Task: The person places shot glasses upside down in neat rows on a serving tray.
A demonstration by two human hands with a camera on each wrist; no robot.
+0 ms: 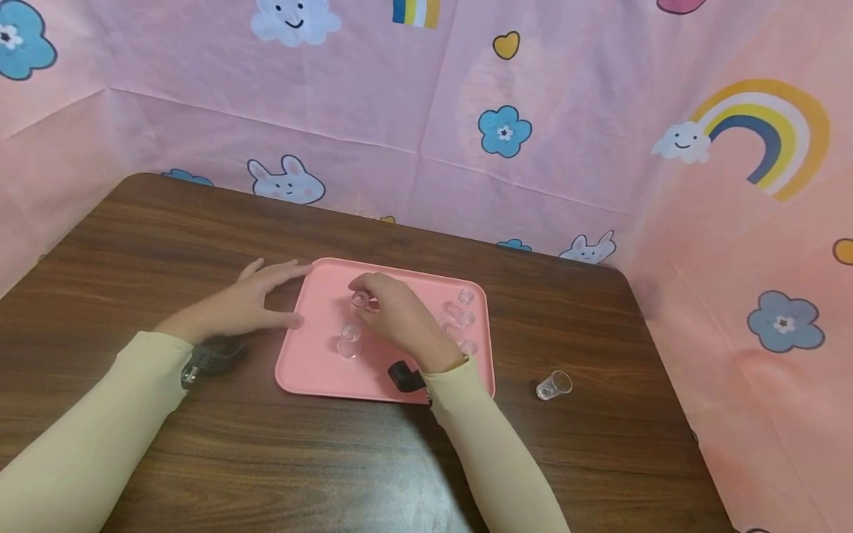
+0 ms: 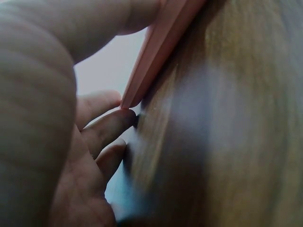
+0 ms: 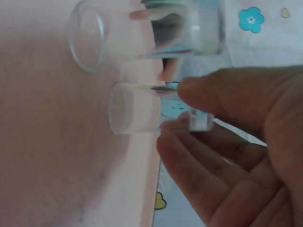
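Note:
Over the pink tray [image 1: 320, 377], my right hand [image 1: 403, 318] pinches a small clear shot glass [image 3: 142, 109] between thumb and fingertips. Its wide rim faces down and its thick base points up; whether the rim touches the tray I cannot tell. A second shot glass [image 1: 349, 344] stands upside down on the tray, nearer to me. My left hand [image 1: 240, 302] spreads at the tray's left edge, where fingertips and thumb touch the rim, also visible in the left wrist view.
Along the tray's right side stand several more upside-down shot glasses [image 1: 466, 318], partly hidden by the right hand. One separate shot glass [image 1: 554, 386] is on the brown table [image 1: 600, 459], right of the tray. A patterned pink cloth [image 1: 413, 111] hangs behind.

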